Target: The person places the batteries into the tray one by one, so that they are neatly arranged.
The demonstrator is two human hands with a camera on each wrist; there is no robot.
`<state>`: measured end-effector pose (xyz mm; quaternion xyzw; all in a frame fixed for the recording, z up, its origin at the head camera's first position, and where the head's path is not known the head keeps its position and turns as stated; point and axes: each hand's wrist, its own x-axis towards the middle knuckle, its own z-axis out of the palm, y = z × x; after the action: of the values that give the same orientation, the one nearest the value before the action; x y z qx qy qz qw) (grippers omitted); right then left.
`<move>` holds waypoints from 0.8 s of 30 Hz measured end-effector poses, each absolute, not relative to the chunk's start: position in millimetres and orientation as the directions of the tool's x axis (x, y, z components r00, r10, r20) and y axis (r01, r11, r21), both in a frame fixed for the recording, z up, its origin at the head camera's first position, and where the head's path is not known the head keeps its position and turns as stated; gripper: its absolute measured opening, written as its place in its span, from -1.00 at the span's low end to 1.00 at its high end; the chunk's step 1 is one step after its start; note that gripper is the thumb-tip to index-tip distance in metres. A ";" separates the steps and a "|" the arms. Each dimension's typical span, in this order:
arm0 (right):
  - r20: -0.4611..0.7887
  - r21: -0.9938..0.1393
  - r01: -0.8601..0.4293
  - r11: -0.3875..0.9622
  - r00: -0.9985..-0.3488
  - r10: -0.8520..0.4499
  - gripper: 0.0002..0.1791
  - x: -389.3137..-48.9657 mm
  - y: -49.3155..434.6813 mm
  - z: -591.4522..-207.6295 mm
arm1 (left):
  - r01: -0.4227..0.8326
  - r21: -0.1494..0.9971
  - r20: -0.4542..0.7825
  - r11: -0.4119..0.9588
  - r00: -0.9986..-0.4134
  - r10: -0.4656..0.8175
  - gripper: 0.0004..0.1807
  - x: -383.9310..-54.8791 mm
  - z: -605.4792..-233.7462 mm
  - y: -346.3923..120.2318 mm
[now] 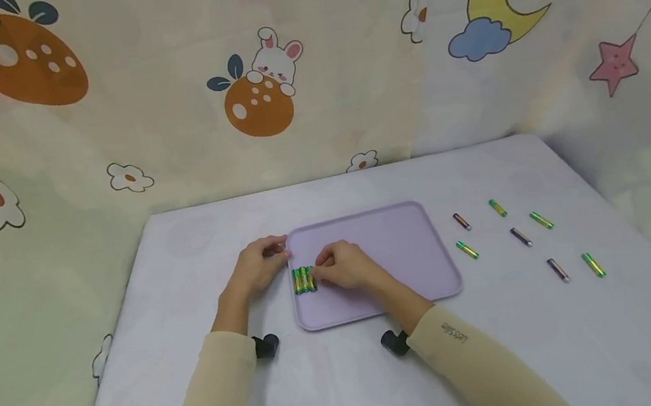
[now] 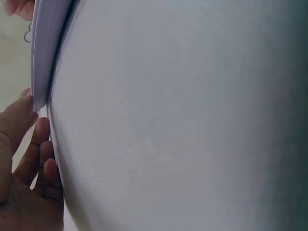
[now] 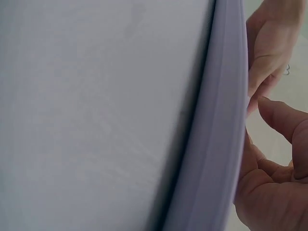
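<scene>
A lilac tray (image 1: 392,242) lies on the white-covered table. Three green-and-gold batteries (image 1: 304,280) lie side by side in it, close to its left edge. My left hand (image 1: 258,264) is at the tray's upper left, its fingertips against the rim; the left wrist view shows the thumb (image 2: 17,118) at the rim's corner. Over the tray, my right hand (image 1: 346,265) has its fingertips at the rightmost of the three batteries. In the right wrist view its thumb (image 3: 281,115) stands apart from the fingers, and the tray's rim hides the batteries.
To the right of the tray, loose batteries lie scattered: several green ones, such as one green battery (image 1: 467,250), and three dark ones, including a dark battery (image 1: 521,237). Patterned cloth (image 1: 349,104) rises behind the table. Black wrist devices (image 1: 267,346) sit below both forearms.
</scene>
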<state>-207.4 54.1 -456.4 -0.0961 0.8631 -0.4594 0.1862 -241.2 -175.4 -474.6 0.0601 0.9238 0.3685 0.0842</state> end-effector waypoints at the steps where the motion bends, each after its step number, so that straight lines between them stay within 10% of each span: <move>1: -0.232 -0.830 0.003 0.558 -0.911 -0.340 -0.72 -206.7 53.7 -455.6 | 0.044 0.691 -0.112 0.722 -0.980 0.167 -0.50 -240.7 -474.3 -176.0; 24: -0.227 -0.824 -0.019 0.566 -0.905 -0.361 -0.70 -198.0 134.7 -436.7 | 0.071 0.714 -0.096 0.696 -0.975 0.199 -0.49 -243.4 -471.6 -176.1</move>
<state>-198.0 134.7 -436.7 -0.1099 0.8644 -0.4528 0.1888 -243.4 -176.1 -471.6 0.0736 0.9172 0.3826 0.0831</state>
